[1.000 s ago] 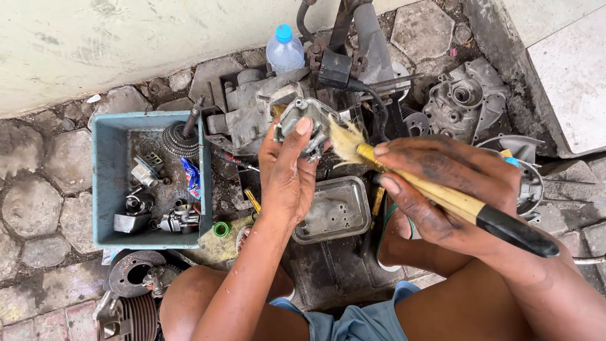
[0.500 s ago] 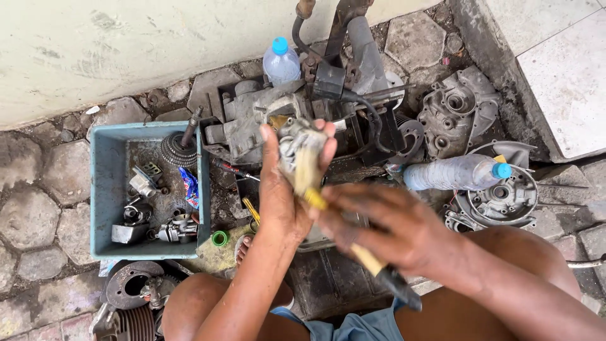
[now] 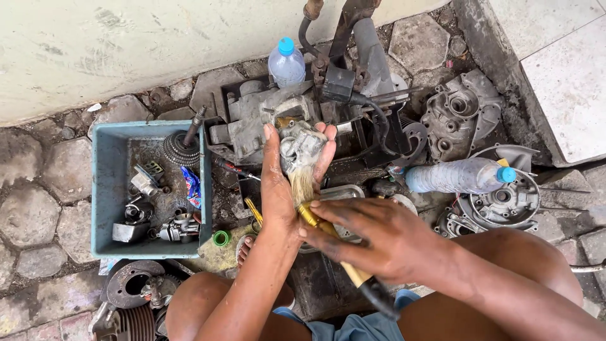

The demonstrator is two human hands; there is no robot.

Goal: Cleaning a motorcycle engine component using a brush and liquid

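Hands hold on — left hand [image 3: 281,189] gripping the carburetor [image 3: 302,146], right hand [image 3: 372,237] now lower, brush [image 3: 315,211] bristles against it.

The left hand [image 3: 281,183] wraps the grey part [image 3: 302,146] so most of it is covered, can't really tell its shape underneath. The brush [image 3: 315,218] handle runs under the right hand [image 3: 379,240], and its dark end blurs out against the shorts near the bottom edge. The tray [image 3: 344,192] is mostly behind both hands. Small bits in the blue bin [image 3: 104,189] are too jumbled and tiny to sort out. The finned cylinder [image 3: 129,322] gets cut off by the bottom edge, and the black frame [image 3: 353,12] up top runs out of view. The upright bottle [image 3: 286,63] has its base tucked behind the engine parts.
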